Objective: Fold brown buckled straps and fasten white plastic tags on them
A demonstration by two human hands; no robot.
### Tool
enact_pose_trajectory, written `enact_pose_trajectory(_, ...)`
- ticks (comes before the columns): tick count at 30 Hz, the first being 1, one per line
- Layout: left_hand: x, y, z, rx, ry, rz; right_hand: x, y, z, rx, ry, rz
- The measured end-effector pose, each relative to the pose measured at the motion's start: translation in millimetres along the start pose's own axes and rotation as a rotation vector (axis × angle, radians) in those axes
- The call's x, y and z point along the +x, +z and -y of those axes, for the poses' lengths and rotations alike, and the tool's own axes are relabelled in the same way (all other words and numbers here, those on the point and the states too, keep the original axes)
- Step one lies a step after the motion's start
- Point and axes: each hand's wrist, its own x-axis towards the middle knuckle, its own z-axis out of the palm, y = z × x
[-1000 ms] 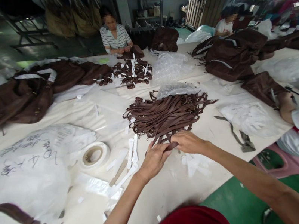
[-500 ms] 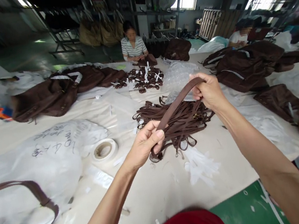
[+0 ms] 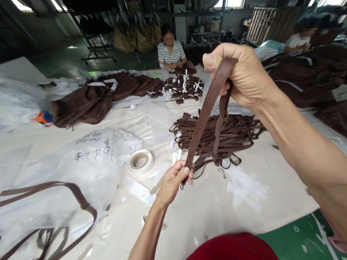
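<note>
A brown strap (image 3: 202,116) with stitched edges runs slantwise between my two hands, above the table. My left hand (image 3: 173,180) pinches its lower end, where a small metal clip shows just below the fingers. Higher and to the right, my right hand (image 3: 239,71) is closed round the upper part; the strap folds over there and a second length hangs down from it. Behind the held strap lies a pile of brown straps (image 3: 243,132), with loops and some brass-coloured fittings. White gloves (image 3: 246,186) lie just in front of this pile.
A roll of white tape (image 3: 139,161) lies left of the pile, beside a plastic bag with handwriting (image 3: 98,153). Loose straps (image 3: 82,197) spread at the left. Brown bags (image 3: 82,105) lie at the back; a person (image 3: 170,51) sits across the table.
My right hand has risen and come closer, drawing the strap longer and steeper. My left hand has slid down towards the strap's clip end. The view has swung left.
</note>
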Motion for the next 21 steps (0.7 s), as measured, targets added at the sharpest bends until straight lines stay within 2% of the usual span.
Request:
enact_pose_trajectory(3,-0.5,-0.8,11.8,-0.012,0.001,-0.030,4.1,9.5,11.6,-0.019,-0.030,0.018)
enact_pose_trajectory(7,13.2,-2.1,16.2,0.050,0.052,-0.037,4.1,20.6,26.6,-0.086,-0.017,0.009)
enact_pose_trajectory(11,30.2,-4.5,12.3,0.079,0.106,0.069,0.9,35.6,41.9,-0.186,0.047,0.018)
enact_pose_trajectory(15,31.7,0.7,17.6,-0.049,0.041,0.192,-0.6,44.1,47.8,-0.188,0.057,0.025)
enact_pose_trajectory(18,19.3,-2.9,26.7,-0.077,0.012,0.130,-9.2,33.5,43.4,-0.092,-0.005,0.031)
enact_pose_trajectory(21,-1.4,-28.7,32.4,-0.033,0.008,0.003,-37.4,4.6,30.4,-0.182,-0.044,0.051)
